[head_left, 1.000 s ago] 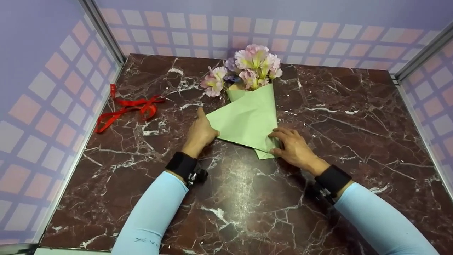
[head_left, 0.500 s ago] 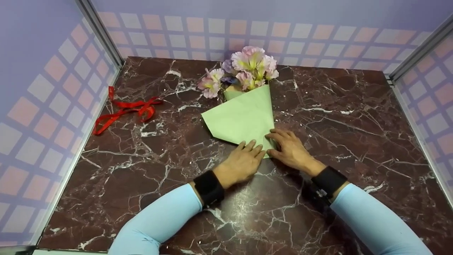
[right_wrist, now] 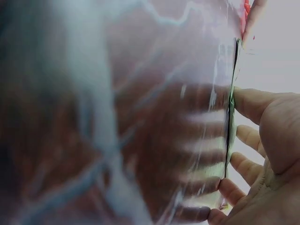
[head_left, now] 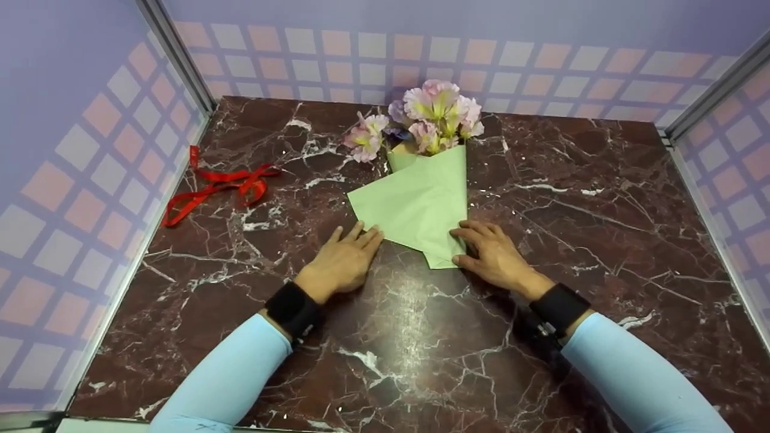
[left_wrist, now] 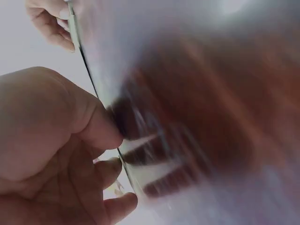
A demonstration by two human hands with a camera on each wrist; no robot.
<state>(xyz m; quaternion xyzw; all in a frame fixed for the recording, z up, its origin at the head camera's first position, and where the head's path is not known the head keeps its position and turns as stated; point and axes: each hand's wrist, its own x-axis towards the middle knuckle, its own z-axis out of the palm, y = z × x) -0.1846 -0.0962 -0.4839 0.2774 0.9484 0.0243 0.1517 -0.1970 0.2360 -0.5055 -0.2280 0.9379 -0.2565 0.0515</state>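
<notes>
A bouquet of pink and purple flowers lies on the table, wrapped in light green paper. The paper narrows toward its lower right end. My left hand has its fingers stretched out, tips at the lower left edge of the paper. At the lower right end, the fingertips of my right hand press the paper down against the table. In the right wrist view, the fingers of the right hand are spread, their tips along the thin paper edge. The left wrist view shows the left hand's thumb close to that edge.
A loose red ribbon lies at the left of the dark marbled table. Tiled panels enclose the back and both sides. A metal edge strip runs along the left side.
My left hand let go of the paper's left corner, went right to its lower end, then slid back left along the lower edge. The right hand has stayed in place.
</notes>
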